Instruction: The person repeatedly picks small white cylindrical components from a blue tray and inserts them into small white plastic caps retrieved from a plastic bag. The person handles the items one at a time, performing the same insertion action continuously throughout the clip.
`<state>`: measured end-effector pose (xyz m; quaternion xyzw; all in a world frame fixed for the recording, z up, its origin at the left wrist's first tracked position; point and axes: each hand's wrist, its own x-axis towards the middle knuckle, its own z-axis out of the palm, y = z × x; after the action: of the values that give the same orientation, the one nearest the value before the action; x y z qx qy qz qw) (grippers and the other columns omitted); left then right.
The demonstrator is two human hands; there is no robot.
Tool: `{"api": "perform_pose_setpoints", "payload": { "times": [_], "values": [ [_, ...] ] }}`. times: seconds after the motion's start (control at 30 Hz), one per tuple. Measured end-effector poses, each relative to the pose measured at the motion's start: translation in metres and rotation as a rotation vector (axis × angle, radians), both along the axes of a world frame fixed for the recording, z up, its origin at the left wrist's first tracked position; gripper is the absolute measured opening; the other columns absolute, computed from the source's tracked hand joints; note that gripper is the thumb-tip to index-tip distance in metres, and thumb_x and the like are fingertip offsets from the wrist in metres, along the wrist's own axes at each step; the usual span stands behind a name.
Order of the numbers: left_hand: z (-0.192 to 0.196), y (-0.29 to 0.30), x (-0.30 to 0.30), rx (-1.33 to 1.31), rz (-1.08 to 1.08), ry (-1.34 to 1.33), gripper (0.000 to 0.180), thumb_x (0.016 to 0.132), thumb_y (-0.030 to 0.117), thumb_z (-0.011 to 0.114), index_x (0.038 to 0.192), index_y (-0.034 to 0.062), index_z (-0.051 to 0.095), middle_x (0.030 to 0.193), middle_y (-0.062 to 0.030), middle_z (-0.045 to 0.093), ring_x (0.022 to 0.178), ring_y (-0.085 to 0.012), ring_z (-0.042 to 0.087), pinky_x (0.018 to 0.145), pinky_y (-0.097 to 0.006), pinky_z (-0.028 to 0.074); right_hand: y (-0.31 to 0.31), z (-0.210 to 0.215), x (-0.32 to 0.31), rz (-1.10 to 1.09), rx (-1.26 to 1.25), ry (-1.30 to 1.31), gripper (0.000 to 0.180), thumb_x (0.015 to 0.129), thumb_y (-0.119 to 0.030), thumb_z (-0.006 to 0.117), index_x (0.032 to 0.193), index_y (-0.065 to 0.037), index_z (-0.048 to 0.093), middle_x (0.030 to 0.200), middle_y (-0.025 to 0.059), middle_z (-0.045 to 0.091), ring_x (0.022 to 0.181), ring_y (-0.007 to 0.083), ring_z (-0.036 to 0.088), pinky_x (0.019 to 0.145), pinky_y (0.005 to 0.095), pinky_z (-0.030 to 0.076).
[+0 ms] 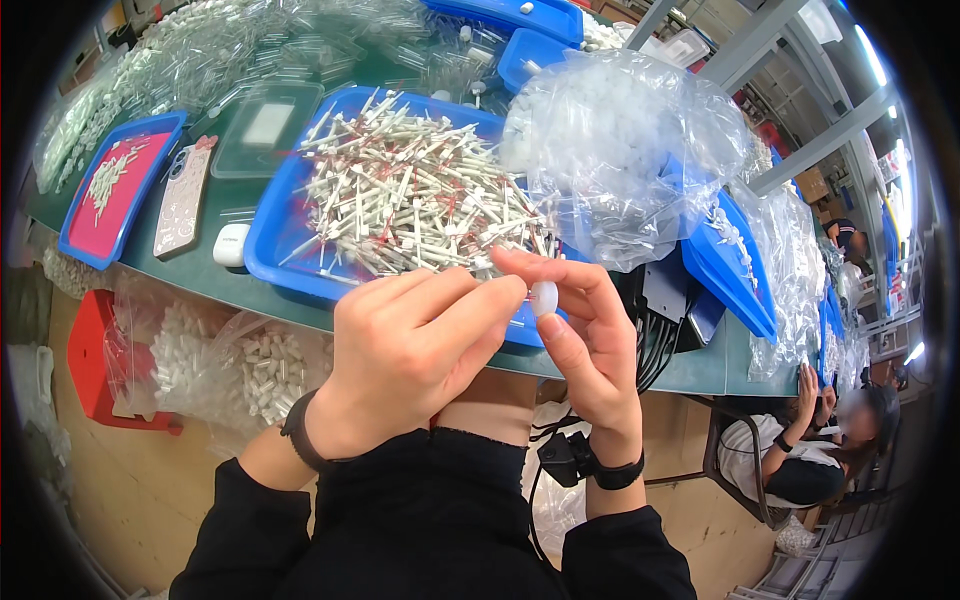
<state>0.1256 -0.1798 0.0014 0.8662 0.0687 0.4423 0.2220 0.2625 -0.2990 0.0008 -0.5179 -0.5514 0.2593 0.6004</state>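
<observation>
Pinching a small white rounded piece between thumb and bent fingers of the right hand — probably gripped by its edges to leave the side toward the left fingers free. Bringing the left hand close beside it, fingers curled and pressed together; with the thumb hidden, impossible to tell whether pinching anything. Working with 2 hands together over the near edge of a blue tray, apparently for steadiness and a close view. With thin pale sticks and reddish strands heaped in the tray, seemingly for a short reach. To the right, with 1 clear plastic bag of whitish contents — perhaps bagged against scattering across the green table.
</observation>
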Motion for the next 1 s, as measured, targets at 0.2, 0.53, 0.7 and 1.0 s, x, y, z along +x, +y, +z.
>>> {"api": "perform_pose_setpoints", "payload": {
  "times": [0.2,0.53,0.7,1.0],
  "values": [
    [-0.003,-0.001,0.001,-0.016,-0.040,0.043,0.020,0.077,0.001,0.067,0.096,0.0035,0.063,0.076,-0.0072,0.063,0.064,-0.0245,0.061,0.055,-0.032,0.047,0.000,-0.001,-0.002,-0.043,-0.037,-0.051,0.035,0.088,0.000,0.054,0.122,0.005,0.048,0.127,0.0215,0.056,0.128,0.0295,0.047,0.105,0.0397,0.038],
    [-0.007,0.008,0.001,-0.160,-0.122,0.086,0.019,0.076,-0.005,0.068,0.094,0.0000,0.063,0.081,-0.0088,0.064,0.071,-0.0251,0.061,0.059,-0.033,0.048,-0.006,0.006,0.015,-0.189,-0.026,-0.422,0.031,0.073,-0.003,0.073,0.104,-0.004,0.067,0.106,0.0126,0.067,0.096,0.0253,0.064,0.082,0.0319,0.050],
    [-0.008,0.009,0.000,-0.086,-0.125,0.009,0.018,0.068,-0.003,0.073,0.085,-0.0003,0.067,0.074,-0.0083,0.065,0.061,-0.0228,0.056,0.055,-0.031,0.044,-0.001,0.005,0.005,-0.232,-0.025,-0.228,0.030,0.074,0.002,0.072,0.104,-0.003,0.067,0.101,0.0114,0.069,0.094,0.0220,0.067,0.080,0.0287,0.052],
    [-0.007,0.006,0.002,0.046,-0.111,-0.022,0.022,0.065,-0.008,0.072,0.086,-0.0026,0.066,0.074,-0.0092,0.064,0.057,-0.0232,0.053,0.050,-0.032,0.041,-0.003,-0.004,0.007,-0.255,0.057,-0.320,0.027,0.072,0.008,0.071,0.098,0.000,0.068,0.098,0.0127,0.070,0.092,0.0220,0.069,0.079,0.0297,0.055]
  ]
}}
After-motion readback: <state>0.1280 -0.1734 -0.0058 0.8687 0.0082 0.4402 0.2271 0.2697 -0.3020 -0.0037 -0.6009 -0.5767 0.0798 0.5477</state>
